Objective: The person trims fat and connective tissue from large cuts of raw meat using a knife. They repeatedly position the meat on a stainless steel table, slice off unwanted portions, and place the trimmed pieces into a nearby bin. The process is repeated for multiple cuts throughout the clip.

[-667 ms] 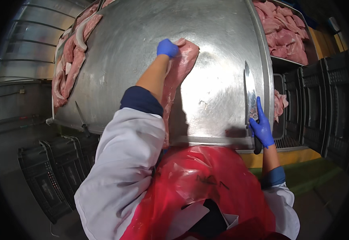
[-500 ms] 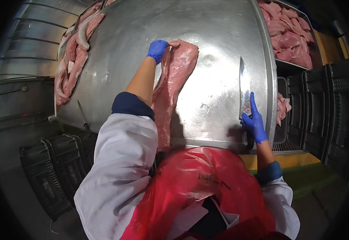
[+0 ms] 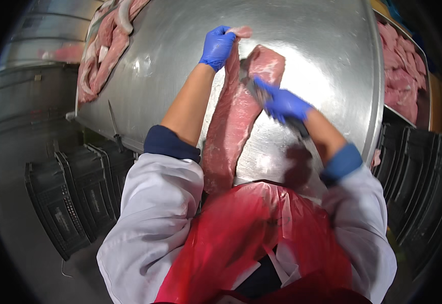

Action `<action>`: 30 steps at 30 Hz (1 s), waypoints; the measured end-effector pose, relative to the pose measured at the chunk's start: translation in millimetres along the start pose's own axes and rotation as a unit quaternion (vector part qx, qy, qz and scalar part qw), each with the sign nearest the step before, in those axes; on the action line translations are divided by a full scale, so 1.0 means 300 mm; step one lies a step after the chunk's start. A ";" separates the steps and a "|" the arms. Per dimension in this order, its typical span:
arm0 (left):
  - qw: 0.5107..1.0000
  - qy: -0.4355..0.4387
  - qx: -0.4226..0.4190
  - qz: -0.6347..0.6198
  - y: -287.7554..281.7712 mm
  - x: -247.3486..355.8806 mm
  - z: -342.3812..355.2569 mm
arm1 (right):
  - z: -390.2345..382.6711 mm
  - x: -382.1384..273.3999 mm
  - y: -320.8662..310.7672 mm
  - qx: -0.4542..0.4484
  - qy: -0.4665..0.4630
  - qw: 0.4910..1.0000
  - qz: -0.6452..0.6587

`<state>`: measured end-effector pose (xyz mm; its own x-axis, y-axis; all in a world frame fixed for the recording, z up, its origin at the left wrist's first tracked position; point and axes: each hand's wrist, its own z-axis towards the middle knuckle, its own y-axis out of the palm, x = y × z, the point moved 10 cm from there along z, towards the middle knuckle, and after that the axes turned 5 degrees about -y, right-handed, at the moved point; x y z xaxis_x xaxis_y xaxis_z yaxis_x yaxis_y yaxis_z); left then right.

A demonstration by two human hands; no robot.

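You have the meat (image 3: 226, 131) laid lengthwise on the steel table (image 3: 167, 58), its near end by your apron (image 3: 276, 213) and its far end spread in two, a narrow flap to the left and a thicker part to the right. That lie seems chosen so that both arms can reach the split without crossing. The flap looks held up and away to keep the gap open for the knife (image 3: 255, 93), whose blade slants into it between the two parts; blur hides whether the edge is biting. The cuts (image 3: 401, 76) on the right and the pile (image 3: 104, 55) on the left sit well apart from the meat, probably to leave you working room (a second knife (image 3: 112, 117) lies near the table's left corner, out of your hands). Your left hand (image 3: 218, 49) is closed, its fingers pinching the flap's tip, which sticks out past the glove. Your right hand (image 3: 288, 105) is wrapped round the knife's dark handle, with a finger stretched forward along the blade side.
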<state>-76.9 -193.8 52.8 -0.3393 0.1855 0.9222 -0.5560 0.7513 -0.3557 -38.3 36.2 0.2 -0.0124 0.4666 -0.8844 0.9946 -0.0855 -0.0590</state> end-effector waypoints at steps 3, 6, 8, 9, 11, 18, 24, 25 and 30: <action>0.988 0.017 0.006 -0.155 -0.129 0.072 -0.099 | -0.019 0.068 0.165 -0.005 -0.042 0.999 -0.015; 0.963 0.131 -0.046 -0.229 -0.156 0.238 -0.185 | 0.067 0.013 0.216 0.038 -0.025 0.993 0.112; 0.957 0.158 -0.043 -0.239 -0.224 0.325 -0.261 | 0.033 0.025 0.280 0.002 -0.074 0.997 -0.001; 0.958 0.162 -0.034 -0.234 -0.277 0.353 -0.288 | -0.003 0.027 0.321 -0.018 -0.100 0.993 -0.058; 0.934 0.106 -0.045 -0.340 -0.404 0.348 -0.302 | -0.113 0.104 0.452 -0.051 -0.152 0.971 -0.178; 0.918 0.197 0.048 -0.340 -0.664 0.528 -0.473 | -0.020 0.006 0.570 -0.081 -0.078 0.983 -0.142; 0.945 0.120 0.235 -0.193 -1.522 0.037 -0.609 | -0.436 -0.048 0.533 -0.196 0.031 0.960 -0.196; 0.958 0.024 0.275 -0.081 -1.546 -0.079 -0.636 | -0.414 -0.052 0.509 -0.157 0.050 0.973 -0.163; 0.830 0.207 0.060 0.514 -0.782 -0.338 -0.838 | -0.047 -0.014 0.431 0.066 -0.070 0.995 -0.009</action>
<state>278.8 -229.5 80.9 -0.4050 0.9103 0.0857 -0.2143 -0.0034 -0.9768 91.9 35.7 2.7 -0.0542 0.3421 -0.9381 0.9720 -0.1971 -0.1281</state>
